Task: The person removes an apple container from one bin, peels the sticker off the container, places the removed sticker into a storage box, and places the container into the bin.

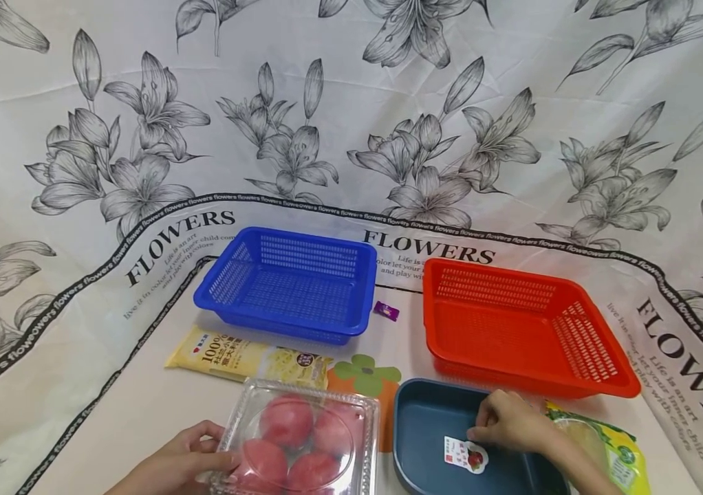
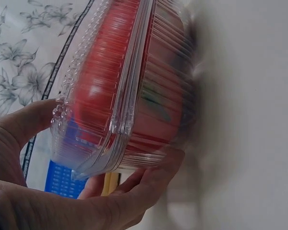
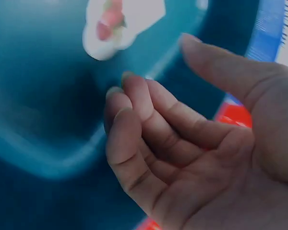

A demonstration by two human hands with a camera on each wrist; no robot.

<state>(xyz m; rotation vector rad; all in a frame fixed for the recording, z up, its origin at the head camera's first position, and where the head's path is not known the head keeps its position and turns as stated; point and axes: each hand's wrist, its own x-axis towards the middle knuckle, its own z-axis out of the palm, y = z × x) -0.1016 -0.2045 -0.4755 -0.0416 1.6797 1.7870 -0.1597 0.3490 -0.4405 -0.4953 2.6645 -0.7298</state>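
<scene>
A clear plastic clamshell box (image 1: pixel 364 440) with several red tomatoes (image 1: pixel 286 421) in it is at the front middle. My left hand (image 1: pixel 181 457) grips its left side; in the left wrist view the thumb and fingers (image 2: pixel 149 189) clasp opposite faces of the box. To the right lies a dark teal tray (image 1: pixel 426 399), with a white label (image 1: pixel 466 455) bearing a red fruit picture on its floor. Over that tray hovers my right hand (image 1: pixel 512 419), its fingers loosely bent beside the label. The right wrist view has nothing between thumb and fingertips (image 3: pixel 120 122).
Behind stand a blue basket (image 1: pixel 289 289) and a red basket (image 1: pixel 512 330), with a small purple packet (image 1: pixel 386 311) between them. A yellow pasta packet (image 1: pixel 234 354) lies before the blue basket. A green-yellow bag (image 1: pixel 620 454) sits right of the tray, partly behind my right arm.
</scene>
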